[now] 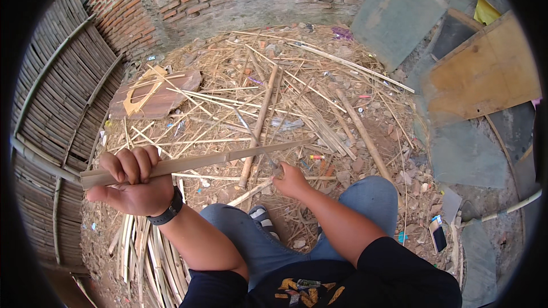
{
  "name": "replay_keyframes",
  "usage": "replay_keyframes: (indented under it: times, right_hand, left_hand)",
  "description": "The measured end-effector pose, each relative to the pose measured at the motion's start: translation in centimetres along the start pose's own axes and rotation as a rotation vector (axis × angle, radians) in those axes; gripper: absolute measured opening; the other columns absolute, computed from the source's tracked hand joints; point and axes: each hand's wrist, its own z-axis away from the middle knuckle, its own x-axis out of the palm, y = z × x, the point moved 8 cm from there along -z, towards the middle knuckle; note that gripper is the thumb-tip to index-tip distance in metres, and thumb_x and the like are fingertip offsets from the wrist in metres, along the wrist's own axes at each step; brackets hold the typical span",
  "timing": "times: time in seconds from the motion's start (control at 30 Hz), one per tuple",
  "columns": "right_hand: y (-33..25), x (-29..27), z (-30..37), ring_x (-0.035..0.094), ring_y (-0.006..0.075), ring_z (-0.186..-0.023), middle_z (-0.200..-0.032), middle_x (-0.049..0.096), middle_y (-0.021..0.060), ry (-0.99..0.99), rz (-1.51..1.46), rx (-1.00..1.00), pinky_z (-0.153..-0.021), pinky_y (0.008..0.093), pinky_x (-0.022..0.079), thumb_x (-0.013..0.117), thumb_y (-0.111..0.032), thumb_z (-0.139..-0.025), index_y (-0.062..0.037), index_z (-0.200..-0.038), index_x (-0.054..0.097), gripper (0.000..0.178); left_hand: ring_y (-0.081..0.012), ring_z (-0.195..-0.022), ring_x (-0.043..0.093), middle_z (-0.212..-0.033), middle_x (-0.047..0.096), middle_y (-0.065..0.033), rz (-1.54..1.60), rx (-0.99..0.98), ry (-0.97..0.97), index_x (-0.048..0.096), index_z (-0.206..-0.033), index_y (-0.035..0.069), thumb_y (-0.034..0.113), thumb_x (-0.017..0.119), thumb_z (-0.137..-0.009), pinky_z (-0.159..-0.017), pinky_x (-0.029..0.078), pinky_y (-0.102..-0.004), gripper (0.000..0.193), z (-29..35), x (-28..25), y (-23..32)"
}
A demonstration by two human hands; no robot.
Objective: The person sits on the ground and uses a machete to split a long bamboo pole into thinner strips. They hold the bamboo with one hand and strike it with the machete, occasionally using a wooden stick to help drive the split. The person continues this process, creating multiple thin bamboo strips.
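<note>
Shows pale straw-tan along the long, flat bamboo strip [205, 161] and dull grey on the narrow metal blade [245, 122]. Wears black at the banded wristwatch [166, 211], faded blue in the denim jeans [368, 199], near-black in the T-shirt [377, 285] with its yellow-orange print [313, 295]. Runs orange-red and grey over the weathered brick wall [188, 0], striped grey-brown over the bamboo-slat wall [68, 91], blotchy ochre on the flat panel [482, 71], bright yellow on the small scrap [486, 11].

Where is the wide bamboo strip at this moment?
In the head view, the wide bamboo strip is gripped in the left hand, left of centre, and extends rightward, visually crossing the long blade in the right hand.
</note>
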Motion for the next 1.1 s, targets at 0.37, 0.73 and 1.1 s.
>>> replay_keyframes:
  times: [0.37,0.73,1.1]
  right_hand:
    - [-1.4,0.5,0.7,0.066,0.0411,-0.088,-0.090,0.067,0.0258,-0.022,-0.054,-0.081,-0.079,0.0458,0.052,0.071,-0.024,-0.080,0.0009,-0.117,0.059,0.046]
    - [-5.2,-0.5,1.8,0.065,0.0425,-0.076,-0.079,0.064,0.0254,-0.080,-0.077,-0.188,-0.070,0.0479,0.050,0.070,-0.023,-0.081,0.0018,-0.113,0.059,0.041]
    - [-5.2,-0.7,1.2,0.066,0.0404,-0.094,-0.098,0.068,0.0256,-0.136,-0.015,-0.051,-0.083,0.0453,0.052,0.069,-0.024,-0.082,0.0032,-0.118,0.058,0.046]
  left_hand:
    - [-0.0073,-0.045,0.025,-0.053,0.032,0.0066,0.002,-0.016,-0.006,0.040,-0.073,0.017,0.074,0.054,-0.085,-0.049,0.021,-0.0265,0.059,-0.1,-0.4,-0.1]
    - [-0.0070,-0.043,0.023,-0.052,0.029,0.0072,-0.011,0.035,0.032,0.039,-0.074,0.018,0.073,0.050,-0.089,-0.047,0.018,-0.0265,0.059,-0.1,-0.5,0.3]
    - [-0.0067,-0.043,0.025,-0.052,0.032,0.0069,-0.039,0.049,0.089,0.040,-0.074,0.017,0.074,0.050,-0.087,-0.047,0.021,-0.0256,0.059,-0.4,-1.0,0.3]
